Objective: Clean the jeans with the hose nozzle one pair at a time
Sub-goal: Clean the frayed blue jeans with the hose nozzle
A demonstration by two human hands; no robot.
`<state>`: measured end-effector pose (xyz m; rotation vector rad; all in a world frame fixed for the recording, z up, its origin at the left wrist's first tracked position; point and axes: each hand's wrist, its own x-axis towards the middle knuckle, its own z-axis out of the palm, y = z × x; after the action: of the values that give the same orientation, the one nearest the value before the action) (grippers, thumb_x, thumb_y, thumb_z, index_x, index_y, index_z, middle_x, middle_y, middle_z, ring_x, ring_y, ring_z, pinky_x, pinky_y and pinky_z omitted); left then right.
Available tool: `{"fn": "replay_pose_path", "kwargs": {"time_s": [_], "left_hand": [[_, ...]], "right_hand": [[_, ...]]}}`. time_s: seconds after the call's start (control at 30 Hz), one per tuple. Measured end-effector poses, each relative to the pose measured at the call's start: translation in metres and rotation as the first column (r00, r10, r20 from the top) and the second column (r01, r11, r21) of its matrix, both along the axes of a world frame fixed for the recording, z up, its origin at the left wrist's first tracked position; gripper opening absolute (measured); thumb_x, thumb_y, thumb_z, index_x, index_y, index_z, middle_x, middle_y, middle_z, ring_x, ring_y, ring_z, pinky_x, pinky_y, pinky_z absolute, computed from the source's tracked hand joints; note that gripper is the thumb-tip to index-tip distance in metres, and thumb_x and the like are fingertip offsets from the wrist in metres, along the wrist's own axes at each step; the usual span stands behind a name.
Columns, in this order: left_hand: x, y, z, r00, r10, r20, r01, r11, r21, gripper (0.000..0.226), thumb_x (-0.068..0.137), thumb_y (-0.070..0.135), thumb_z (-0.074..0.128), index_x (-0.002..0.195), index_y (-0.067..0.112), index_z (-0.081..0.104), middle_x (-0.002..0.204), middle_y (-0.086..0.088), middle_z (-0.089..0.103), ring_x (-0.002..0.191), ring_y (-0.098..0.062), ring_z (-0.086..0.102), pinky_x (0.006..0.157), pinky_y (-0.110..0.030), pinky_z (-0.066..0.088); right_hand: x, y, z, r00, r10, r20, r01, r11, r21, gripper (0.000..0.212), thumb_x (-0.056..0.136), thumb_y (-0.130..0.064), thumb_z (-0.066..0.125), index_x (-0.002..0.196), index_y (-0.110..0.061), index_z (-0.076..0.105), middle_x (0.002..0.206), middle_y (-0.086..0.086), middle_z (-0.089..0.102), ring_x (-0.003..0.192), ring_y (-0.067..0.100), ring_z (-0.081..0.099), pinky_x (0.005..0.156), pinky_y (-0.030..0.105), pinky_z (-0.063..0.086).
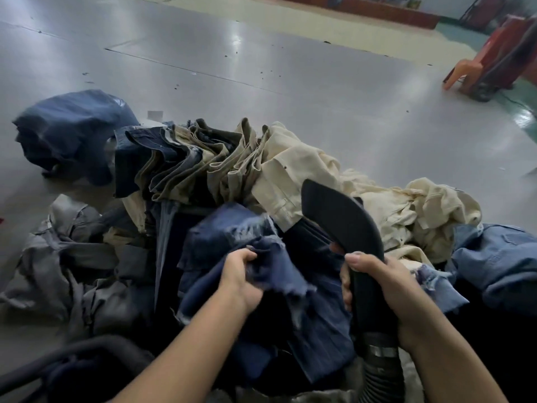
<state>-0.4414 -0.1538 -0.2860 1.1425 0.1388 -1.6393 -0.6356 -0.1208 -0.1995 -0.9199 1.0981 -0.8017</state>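
- Left hand (242,279) bunches a fold of dark blue jeans (261,274) near the frayed hem, fingers curled tight into the cloth.
- Right hand (383,289) wraps round the neck of the black hose nozzle (340,216); thumb lies along the top, flat mouth pointing up and away, over the pile and not on the denim.
- Ribbed hose (380,370) drops from the nozzle down past the right wrist.
- The held pair sits on top of a heap in front of the person: a fanned stack of folded jeans (186,167) behind it, cream trousers (363,199) beneath and beyond the nozzle, grey garments (72,257) to the left, lighter blue denim (494,257) to the right.
- One blue pair (72,132) lies apart on the grey floor (261,68) — whether done or waiting, cannot tell.
- Step in hand, as I judge it: separating this one pair and bringing the nozzle to it.
- To do it well: pull the cloth taut with the left hand so it lies flat, tip the nozzle mouth down onto the fabric, work along the leg in steady strokes.
- Keep the frayed hem clear of the mouth — loose threads would likely catch there.
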Motion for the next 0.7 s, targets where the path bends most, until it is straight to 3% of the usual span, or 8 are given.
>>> {"fn": "replay_pose_path", "kwargs": {"time_s": [0.13, 0.2, 0.27, 0.33, 0.43, 0.57, 0.63, 0.7], "left_hand": [[-0.001, 0.004, -0.018, 0.980, -0.055, -0.190, 0.076, 0.991, 0.107, 0.057, 0.088, 0.058, 0.054, 0.087, 0.002, 0.069, 0.081, -0.018, 0.072, 0.081, -0.031, 0.065, 0.069, -0.040, 0.050], [-0.005, 0.006, -0.021, 0.975, -0.144, -0.171, 0.166, 0.978, 0.122, 0.062, 0.089, 0.062, 0.049, 0.106, 0.006, 0.068, 0.104, -0.020, 0.070, 0.100, -0.033, 0.062, 0.082, -0.045, 0.049], [-0.006, 0.003, -0.025, 0.985, -0.122, -0.120, 0.132, 0.988, 0.078, 0.049, 0.096, 0.048, 0.046, 0.122, 0.009, 0.062, 0.126, -0.017, 0.061, 0.120, -0.032, 0.054, 0.103, -0.045, 0.041], [-0.004, 0.000, -0.023, 0.999, -0.047, 0.023, 0.046, 0.998, 0.030, 0.032, 0.094, 0.033, 0.050, 0.107, 0.009, 0.067, 0.108, -0.014, 0.068, 0.106, -0.030, 0.060, 0.098, -0.042, 0.047], [0.009, -0.004, -0.006, 0.989, 0.068, 0.129, -0.048, 0.987, -0.152, 0.026, 0.088, 0.022, 0.052, 0.066, 0.011, 0.061, 0.055, 0.000, 0.062, 0.055, -0.015, 0.062, 0.056, -0.024, 0.050], [0.030, -0.008, 0.027, 0.994, 0.049, 0.094, 0.011, 0.839, -0.545, 0.022, 0.082, 0.020, 0.056, 0.089, 0.009, 0.074, 0.089, -0.011, 0.073, 0.081, -0.022, 0.070, 0.070, -0.028, 0.057], [0.029, -0.007, 0.020, 0.972, -0.088, 0.218, 0.187, 0.852, -0.489, 0.022, 0.082, 0.014, 0.056, 0.096, 0.006, 0.071, 0.094, -0.012, 0.073, 0.088, -0.025, 0.068, 0.075, -0.030, 0.055], [0.014, 0.002, -0.004, 0.788, -0.367, 0.494, 0.491, 0.859, -0.144, 0.017, 0.084, 0.007, 0.052, 0.076, 0.007, 0.067, 0.073, -0.008, 0.069, 0.071, -0.023, 0.062, 0.067, -0.027, 0.047]], "right_hand": [[0.013, 0.004, -0.006, 0.991, 0.026, -0.135, -0.025, 1.000, 0.007, 0.049, 0.067, -0.027, 0.071, 0.090, 0.015, 0.059, 0.060, 0.017, 0.056, 0.047, 0.024, 0.054, 0.045, 0.029, 0.045], [0.016, 0.006, -0.006, 0.989, 0.037, -0.145, -0.038, 0.999, -0.003, 0.047, 0.074, -0.023, 0.072, 0.101, 0.013, 0.057, 0.062, 0.014, 0.056, 0.048, 0.024, 0.054, 0.046, 0.031, 0.046], [0.016, 0.007, -0.005, 0.988, 0.041, -0.149, -0.042, 0.999, -0.003, 0.041, 0.082, -0.017, 0.072, 0.108, 0.011, 0.056, 0.063, 0.013, 0.057, 0.049, 0.023, 0.055, 0.046, 0.031, 0.047], [0.013, 0.007, -0.005, 0.988, 0.027, -0.151, -0.028, 1.000, -0.003, 0.035, 0.086, -0.013, 0.067, 0.109, 0.011, 0.055, 0.062, 0.013, 0.057, 0.047, 0.022, 0.055, 0.044, 0.031, 0.047], [0.007, 0.005, -0.003, 0.987, -0.015, -0.162, 0.014, 1.000, -0.004, 0.040, 0.081, -0.018, 0.073, 0.099, 0.014, 0.057, 0.059, 0.015, 0.057, 0.046, 0.022, 0.055, 0.043, 0.029, 0.047], [-0.004, 0.005, 0.010, 0.992, -0.050, -0.112, 0.046, 0.998, -0.039, 0.023, 0.063, -0.022, 0.082, 0.068, -0.004, 0.068, 0.058, 0.014, 0.055, 0.046, 0.022, 0.054, 0.043, 0.029, 0.046], [-0.009, 0.005, 0.014, 0.995, -0.062, -0.081, 0.057, 0.996, -0.063, 0.021, 0.063, -0.020, 0.081, 0.059, -0.008, 0.064, 0.056, 0.014, 0.054, 0.045, 0.021, 0.054, 0.041, 0.029, 0.046], [-0.010, 0.005, 0.016, 0.995, -0.057, -0.076, 0.052, 0.996, -0.072, 0.019, 0.063, -0.016, 0.079, 0.059, -0.008, 0.063, 0.054, 0.015, 0.053, 0.043, 0.021, 0.053, 0.040, 0.029, 0.046]]}}
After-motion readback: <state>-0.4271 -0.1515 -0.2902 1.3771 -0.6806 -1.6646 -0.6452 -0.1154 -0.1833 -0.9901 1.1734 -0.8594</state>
